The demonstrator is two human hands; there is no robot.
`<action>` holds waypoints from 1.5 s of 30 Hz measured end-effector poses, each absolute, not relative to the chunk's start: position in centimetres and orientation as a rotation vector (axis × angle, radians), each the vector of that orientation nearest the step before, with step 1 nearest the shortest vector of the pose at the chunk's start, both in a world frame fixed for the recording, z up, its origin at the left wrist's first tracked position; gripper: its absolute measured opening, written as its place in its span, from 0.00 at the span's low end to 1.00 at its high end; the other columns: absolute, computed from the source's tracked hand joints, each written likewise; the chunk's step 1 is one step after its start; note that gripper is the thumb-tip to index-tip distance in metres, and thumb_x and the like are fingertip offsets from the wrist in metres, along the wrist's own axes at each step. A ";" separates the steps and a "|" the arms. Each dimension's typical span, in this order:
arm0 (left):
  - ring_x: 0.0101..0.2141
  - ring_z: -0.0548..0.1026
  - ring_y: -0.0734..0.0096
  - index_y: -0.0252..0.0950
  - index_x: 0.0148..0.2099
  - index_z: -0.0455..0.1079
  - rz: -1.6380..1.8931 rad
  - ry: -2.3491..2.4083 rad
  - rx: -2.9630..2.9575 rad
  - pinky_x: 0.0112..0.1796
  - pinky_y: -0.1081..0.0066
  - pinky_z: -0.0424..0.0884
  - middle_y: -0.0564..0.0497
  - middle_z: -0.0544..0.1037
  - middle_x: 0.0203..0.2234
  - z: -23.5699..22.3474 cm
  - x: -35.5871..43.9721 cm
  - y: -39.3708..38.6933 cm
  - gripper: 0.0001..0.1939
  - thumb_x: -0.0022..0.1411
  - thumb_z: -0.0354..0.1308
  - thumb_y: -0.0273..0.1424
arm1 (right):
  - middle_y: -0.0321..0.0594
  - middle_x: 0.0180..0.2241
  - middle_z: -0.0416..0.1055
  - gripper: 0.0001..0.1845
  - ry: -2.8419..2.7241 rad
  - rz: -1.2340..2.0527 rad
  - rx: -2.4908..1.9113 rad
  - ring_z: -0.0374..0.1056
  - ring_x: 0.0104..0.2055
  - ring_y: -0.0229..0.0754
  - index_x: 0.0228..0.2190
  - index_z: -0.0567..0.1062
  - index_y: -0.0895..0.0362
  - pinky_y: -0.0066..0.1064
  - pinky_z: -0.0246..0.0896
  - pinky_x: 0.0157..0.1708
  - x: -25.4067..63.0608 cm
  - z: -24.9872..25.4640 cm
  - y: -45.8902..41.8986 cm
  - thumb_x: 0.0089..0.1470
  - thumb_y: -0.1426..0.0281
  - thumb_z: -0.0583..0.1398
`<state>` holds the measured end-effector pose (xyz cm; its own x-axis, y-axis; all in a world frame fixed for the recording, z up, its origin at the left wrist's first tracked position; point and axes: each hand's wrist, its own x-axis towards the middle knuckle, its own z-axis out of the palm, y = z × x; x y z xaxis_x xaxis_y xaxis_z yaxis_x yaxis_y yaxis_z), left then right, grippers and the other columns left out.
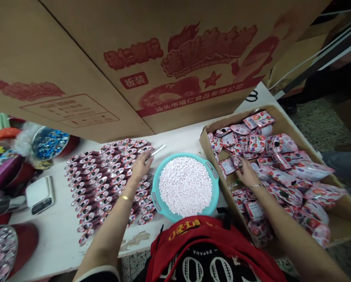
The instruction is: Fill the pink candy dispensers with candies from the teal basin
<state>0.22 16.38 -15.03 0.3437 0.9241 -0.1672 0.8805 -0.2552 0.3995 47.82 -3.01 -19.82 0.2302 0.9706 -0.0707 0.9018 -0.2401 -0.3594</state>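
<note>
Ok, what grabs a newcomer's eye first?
A printed cardboard carton looms across the top. Below it, a teal tub is heaped with pale pink candies. Left of it, the left hand lies over rows of red-and-white packets; right, the right hand reaches into an open box of pink pouches.

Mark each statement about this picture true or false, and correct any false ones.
1. The left hand is over the rows of red-wrapped sweets. True.
2. The right hand is inside the teal basin. False: it is in the cardboard box, among the foil packets.
3. The basin is filled with pale pink-white candies. True.
4. The digital scale stands to the right of the box. False: it is at the far left of the table, beyond the rows of sweets.
</note>
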 end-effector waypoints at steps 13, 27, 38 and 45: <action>0.47 0.73 0.61 0.37 0.50 0.68 -0.114 1.192 2.089 0.48 0.62 0.68 0.44 0.75 0.45 -18.4 10.0 1.0 0.13 0.65 0.49 0.31 | 0.41 0.42 0.71 0.21 -1.057 0.752 -1.769 0.70 0.42 0.43 0.46 0.67 0.52 0.37 0.70 0.44 38.2 -7.4 -7.2 0.52 0.59 0.62; 0.44 0.74 0.67 0.38 0.50 0.69 0.168 0.975 2.102 0.45 0.67 0.70 0.47 0.77 0.42 -11.2 4.2 3.6 0.15 0.66 0.50 0.38 | 0.46 0.50 0.71 0.20 -1.537 0.862 -1.716 0.68 0.52 0.49 0.51 0.69 0.53 0.43 0.65 0.53 31.3 -12.4 -8.0 0.56 0.70 0.58; 0.33 0.73 0.62 0.35 0.38 0.72 -0.351 0.989 2.663 0.33 0.65 0.66 0.44 0.75 0.32 -1.8 9.6 2.6 0.10 0.63 0.49 0.23 | 0.45 0.51 0.69 0.25 -1.723 0.832 -1.549 0.64 0.56 0.47 0.54 0.66 0.51 0.46 0.63 0.55 29.3 -14.2 -6.8 0.54 0.76 0.55; 0.36 0.72 0.59 0.36 0.43 0.71 -0.257 1.129 2.653 0.36 0.63 0.65 0.44 0.74 0.34 -4.5 6.9 4.5 0.10 0.65 0.49 0.29 | 0.47 0.52 0.69 0.23 -1.655 0.821 -1.572 0.64 0.57 0.48 0.53 0.66 0.53 0.46 0.61 0.57 30.6 -14.5 -7.2 0.55 0.75 0.55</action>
